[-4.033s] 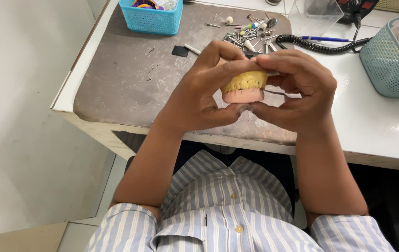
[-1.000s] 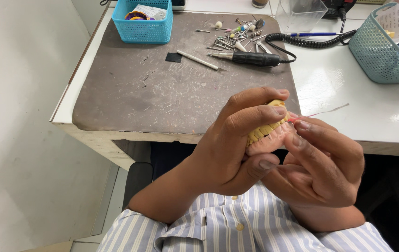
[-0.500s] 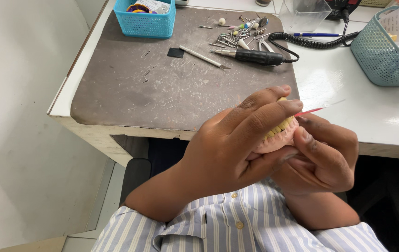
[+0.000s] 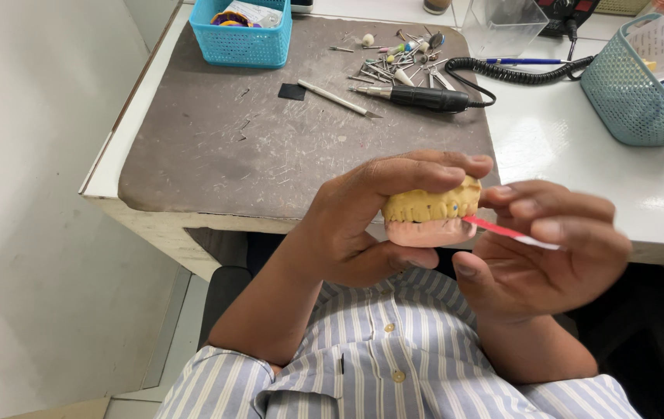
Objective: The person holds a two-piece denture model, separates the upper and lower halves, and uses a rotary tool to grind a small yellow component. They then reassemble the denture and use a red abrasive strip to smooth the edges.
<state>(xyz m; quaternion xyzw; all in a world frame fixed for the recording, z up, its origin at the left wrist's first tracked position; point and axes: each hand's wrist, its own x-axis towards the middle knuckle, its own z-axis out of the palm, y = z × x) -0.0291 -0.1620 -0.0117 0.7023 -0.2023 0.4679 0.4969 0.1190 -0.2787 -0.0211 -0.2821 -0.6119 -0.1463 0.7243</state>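
My left hand (image 4: pixel 363 221) grips a dental cast (image 4: pixel 430 215), a yellow upper model pressed onto a pink lower one, held in front of my chest below the table edge. My right hand (image 4: pixel 545 248) pinches a thin red strip (image 4: pixel 506 231) between thumb and fingers. One end of the strip lies between the two halves of the cast on its right side. My left thumb and fingers wrap over the top and bottom of the cast and hide its back.
A grey mat (image 4: pixel 270 140) covers the white table (image 4: pixel 580 147). On it lie a black handpiece (image 4: pixel 425 97) with a coiled cord, several small burs (image 4: pixel 394 62) and a blue basket (image 4: pixel 243 35). A teal basket (image 4: pixel 642 85) stands at the right.
My hands have come down from above the mat toward my chest. The cast has turned so its teeth face me, and the red strip now shows at its right side.
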